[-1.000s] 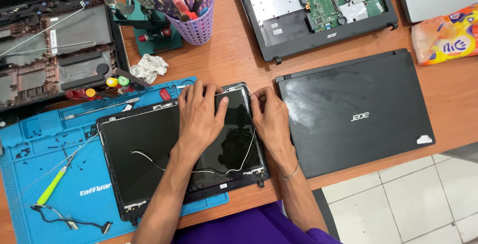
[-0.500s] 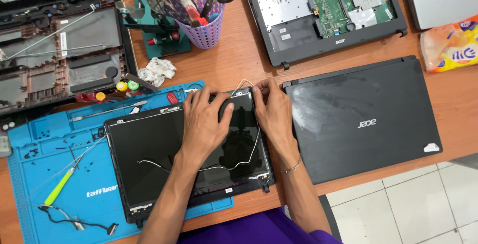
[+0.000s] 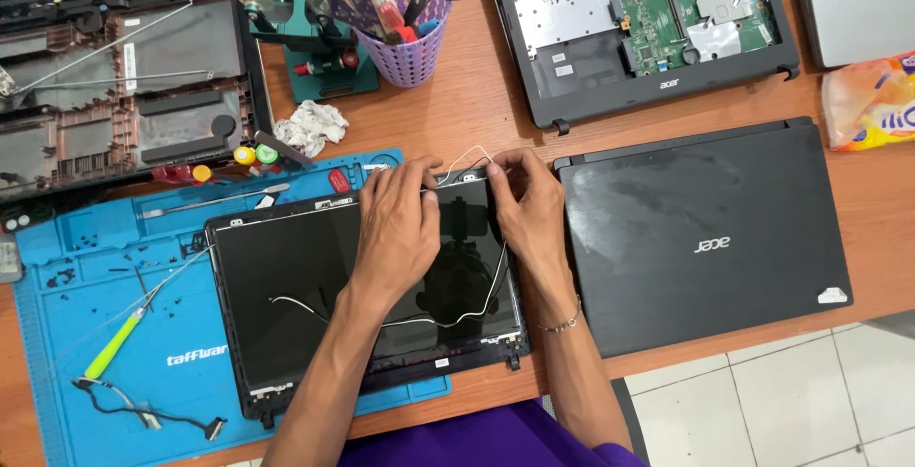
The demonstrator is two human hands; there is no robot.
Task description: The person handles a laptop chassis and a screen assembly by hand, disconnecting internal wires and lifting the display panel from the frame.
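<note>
Over the screen panel, left hand lies flat, right hand pinching a white wire.

**One head-worn view, looking straight down**

A single camera sits on the person's head and faces almost vertically down onto a wooden workbench; it is near enough that both forearms enter from the bottom edge and the left hand and right hand fall at frame centre; the bench fills most of the picture, with tiled floor at lower right; no second view shares the scene.
</note>
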